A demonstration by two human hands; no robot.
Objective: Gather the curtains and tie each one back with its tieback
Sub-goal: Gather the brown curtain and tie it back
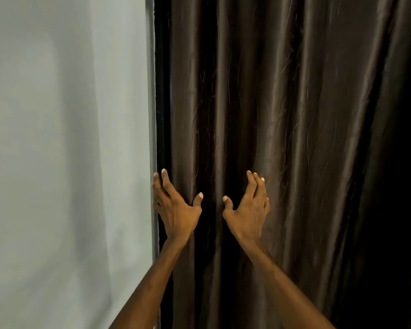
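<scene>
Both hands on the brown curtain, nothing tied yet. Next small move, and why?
Probably sweep the right hand leftward toward the left hand, bunching the folds. The left hand sits at the brown curtain's edge by the wall, fingers spread; the fabric hangs ungathered, and no tieback shows.

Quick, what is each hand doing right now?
Left hand: open, fingers spread on the curtain's left edge.
Right hand: open, fingers spread against the curtain.

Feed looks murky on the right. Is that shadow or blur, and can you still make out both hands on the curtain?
Head view: shadow, not blur. The curtain fades to near black at its right edge, while sheen picks out its folds. The wall is evenly lit. Left hand and right hand are sharp, fingers spread on the fabric.
</scene>
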